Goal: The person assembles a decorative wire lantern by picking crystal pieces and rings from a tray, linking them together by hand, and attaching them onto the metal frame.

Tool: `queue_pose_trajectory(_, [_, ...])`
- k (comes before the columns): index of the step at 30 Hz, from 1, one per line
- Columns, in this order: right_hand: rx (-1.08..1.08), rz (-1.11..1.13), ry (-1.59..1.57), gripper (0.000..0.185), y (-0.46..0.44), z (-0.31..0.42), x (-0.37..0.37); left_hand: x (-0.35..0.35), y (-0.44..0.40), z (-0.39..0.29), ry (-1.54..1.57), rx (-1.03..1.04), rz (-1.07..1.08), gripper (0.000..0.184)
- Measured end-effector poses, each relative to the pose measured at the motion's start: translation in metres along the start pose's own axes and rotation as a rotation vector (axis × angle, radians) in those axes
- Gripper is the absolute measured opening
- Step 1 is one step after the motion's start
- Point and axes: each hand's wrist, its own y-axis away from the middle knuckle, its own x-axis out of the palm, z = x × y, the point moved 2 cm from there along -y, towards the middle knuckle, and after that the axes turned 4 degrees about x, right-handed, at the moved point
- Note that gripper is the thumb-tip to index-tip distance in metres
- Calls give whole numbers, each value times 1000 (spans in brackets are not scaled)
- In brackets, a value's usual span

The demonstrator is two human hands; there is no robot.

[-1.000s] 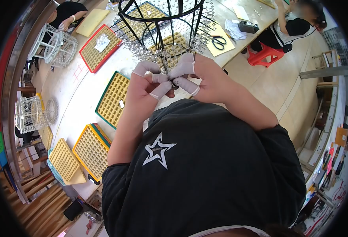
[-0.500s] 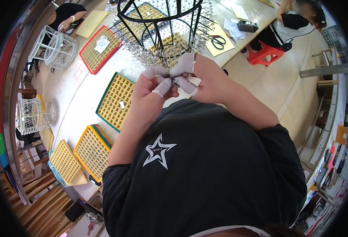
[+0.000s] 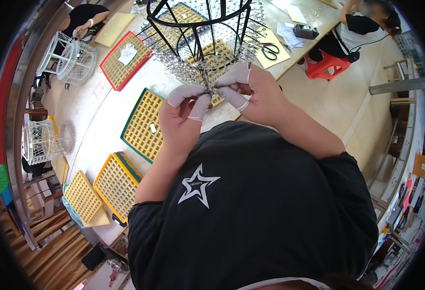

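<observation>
A black metal frame point(image 3: 198, 22) hung with clear crystal beads point(image 3: 181, 65) stands in front of me. At its near lower edge are both my hands, with white finger cots on thumbs and fingertips. My left hand point(image 3: 183, 108) pinches thumb against forefinger; what lies in the pinch is too small to name. Just to its right, my right hand point(image 3: 251, 89) also pinches, at the beads' edge, and its fingertips hide whatever is there. A small gap separates the two sets of fingertips. The cot tips look darkened.
Left of my hands lie a green-edged compartment tray point(image 3: 144, 123) and a red-edged tray point(image 3: 125, 60) with a plastic bag. Yellow trays point(image 3: 117, 186) lean lower left. Black scissors point(image 3: 269, 51) rest on a yellow sheet. A tape dispenser point(image 3: 305, 32) is beyond. Two people sit nearby, one on a red stool point(image 3: 327, 65).
My hands have parted slightly from being pressed together, the right shifting right and the left moving a little left. The whole view has shifted slightly.
</observation>
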Motion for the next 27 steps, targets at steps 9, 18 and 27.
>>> queue_pose_trajectory(9, [219,-67,49,19,-6,8,-2,2,-15,4,-370,265,-143,16])
queue_pose_trajectory(18, [137,-59,102,16,-7,13,-1,8,-24,6,-523,448,-212,17])
queue_pose_trajectory(27, [24,-53,121,15,-8,10,1,9,-20,11,-362,273,-199,15])
